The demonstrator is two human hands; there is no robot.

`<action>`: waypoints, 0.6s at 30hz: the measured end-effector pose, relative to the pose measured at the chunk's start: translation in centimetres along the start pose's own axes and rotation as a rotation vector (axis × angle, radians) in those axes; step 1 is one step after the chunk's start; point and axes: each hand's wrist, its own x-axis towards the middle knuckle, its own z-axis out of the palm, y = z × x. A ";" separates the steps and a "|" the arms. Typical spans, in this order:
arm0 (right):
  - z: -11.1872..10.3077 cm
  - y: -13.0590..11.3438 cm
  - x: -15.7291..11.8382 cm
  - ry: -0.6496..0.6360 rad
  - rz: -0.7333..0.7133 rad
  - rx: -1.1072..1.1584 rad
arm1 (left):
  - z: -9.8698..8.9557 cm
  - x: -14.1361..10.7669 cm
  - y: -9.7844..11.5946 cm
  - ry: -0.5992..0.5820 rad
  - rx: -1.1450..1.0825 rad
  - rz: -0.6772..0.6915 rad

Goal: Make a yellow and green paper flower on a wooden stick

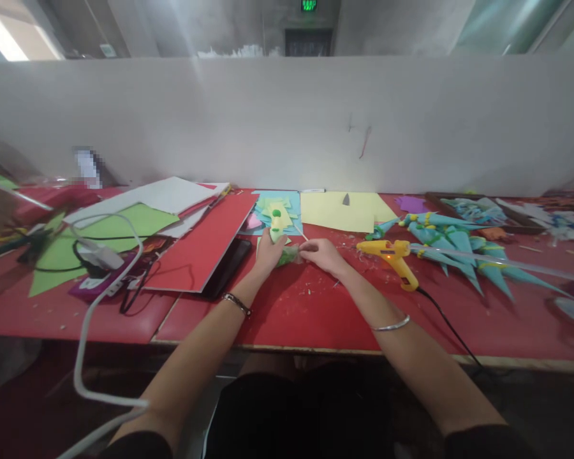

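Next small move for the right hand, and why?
Probably nudge the right hand slightly inward to press the lower end of the green piece: the left hand steadies it, and the right is close beside that end. The yellow glue gun lies unheld on the red table. Whether the right hand touches the piece is unclear.

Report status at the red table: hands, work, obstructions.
Left hand gripping pale green piece. Right hand at thin white stick, grip unclear. Yellow glue gun to the right, clear of both hands.

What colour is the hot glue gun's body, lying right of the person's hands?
Hot glue gun: yellow, seen in the head view.
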 end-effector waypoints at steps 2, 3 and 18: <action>0.2 -0.3 -0.1 -0.012 0.008 0.053 | -0.1 -0.1 0.1 -0.008 -0.011 -0.012; 0.2 -0.4 -0.1 -0.023 0.011 0.092 | -0.1 -0.2 0.2 -0.012 -0.018 -0.014; 0.2 -0.2 0.1 -0.128 -0.248 -0.215 | -0.1 -0.4 0.5 -0.049 -0.064 -0.019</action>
